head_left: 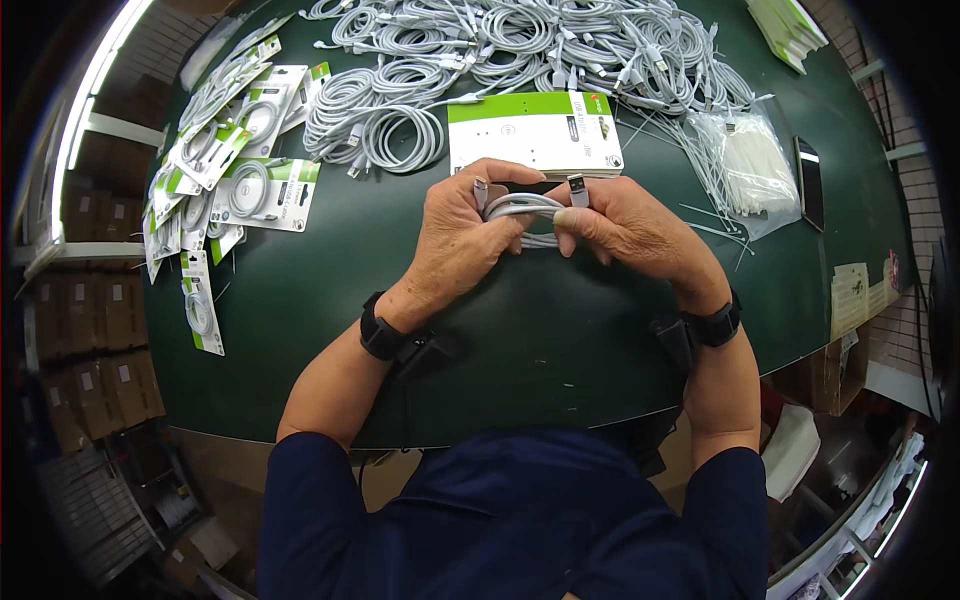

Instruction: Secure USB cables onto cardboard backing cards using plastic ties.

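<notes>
Green matting covers the work table [500,330], with brick walls and stacked cardboard boxes round its edges. Both hands meet just above the table's middle: the left hand [462,240] and the right hand [625,228] are each curled tight round a small coiled white cable [522,208], its 2 metal plugs [578,190] sticking up between the thumbs. Just beyond the knuckles lies a stack of green-and-white cards [533,130], and past that a big heap of loose cables [520,45]. To the left, finished carded cables [235,150] fan out; to the right sit a clear bag of white ties [755,165] and a dark phone [809,182].

My worry is the coil itself: held only by fingertip pressure, its loops could spring apart if either grip eases, and the free plug ends could slip back through. A careless sweep of a wrist might also nudge the card stack into the tangled heap
</notes>
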`<action>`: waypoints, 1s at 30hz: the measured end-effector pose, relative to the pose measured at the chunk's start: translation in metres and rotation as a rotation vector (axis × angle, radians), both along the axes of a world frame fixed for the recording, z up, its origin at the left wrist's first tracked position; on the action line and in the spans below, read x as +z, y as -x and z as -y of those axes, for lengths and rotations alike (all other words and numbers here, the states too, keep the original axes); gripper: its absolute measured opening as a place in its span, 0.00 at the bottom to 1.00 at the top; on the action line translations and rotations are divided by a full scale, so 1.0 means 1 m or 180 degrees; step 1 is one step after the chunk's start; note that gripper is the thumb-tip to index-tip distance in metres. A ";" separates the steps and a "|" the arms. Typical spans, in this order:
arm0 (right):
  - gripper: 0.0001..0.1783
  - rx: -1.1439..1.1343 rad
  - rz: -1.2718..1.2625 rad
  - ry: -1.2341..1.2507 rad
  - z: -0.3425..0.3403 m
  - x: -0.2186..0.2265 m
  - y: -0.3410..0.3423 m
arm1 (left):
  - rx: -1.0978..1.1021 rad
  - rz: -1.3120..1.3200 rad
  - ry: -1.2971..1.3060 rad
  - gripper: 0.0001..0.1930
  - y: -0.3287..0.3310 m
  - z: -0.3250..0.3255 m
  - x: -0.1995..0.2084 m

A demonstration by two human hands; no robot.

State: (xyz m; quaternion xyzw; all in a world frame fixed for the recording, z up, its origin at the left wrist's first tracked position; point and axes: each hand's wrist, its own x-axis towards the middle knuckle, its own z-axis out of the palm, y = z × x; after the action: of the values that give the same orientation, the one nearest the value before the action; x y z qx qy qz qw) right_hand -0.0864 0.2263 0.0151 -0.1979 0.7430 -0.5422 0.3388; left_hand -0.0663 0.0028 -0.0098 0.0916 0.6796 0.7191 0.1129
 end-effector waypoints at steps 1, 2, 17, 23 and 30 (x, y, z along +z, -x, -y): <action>0.16 -0.0019 -0.0094 -0.0082 0.002 0.002 -0.001 | 0.0002 0.0013 0.0005 0.12 0.001 0.000 0.000; 0.16 -0.0054 -0.0191 -0.0173 0.003 0.003 -0.002 | -0.0134 0.0074 -0.0025 0.13 0.002 0.000 0.000; 0.16 -0.0608 0.0459 0.0692 0.003 -0.022 0.003 | -0.0073 -0.0202 0.0096 0.18 0.006 -0.001 -0.009; 0.17 -0.0590 0.0445 0.0629 0.002 -0.024 0.002 | -0.0426 0.0236 0.0142 0.16 0.015 0.002 -0.009; 0.15 0.0096 0.0539 -0.0186 0.001 -0.014 0.004 | -0.0803 0.0786 0.0016 0.13 0.018 0.007 -0.005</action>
State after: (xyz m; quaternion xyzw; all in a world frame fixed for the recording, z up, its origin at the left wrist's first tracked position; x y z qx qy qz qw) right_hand -0.0908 0.2253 0.0013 -0.1526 0.7241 -0.5300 0.4142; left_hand -0.0840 -0.0044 -0.0146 0.0868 0.6454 0.7033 0.2851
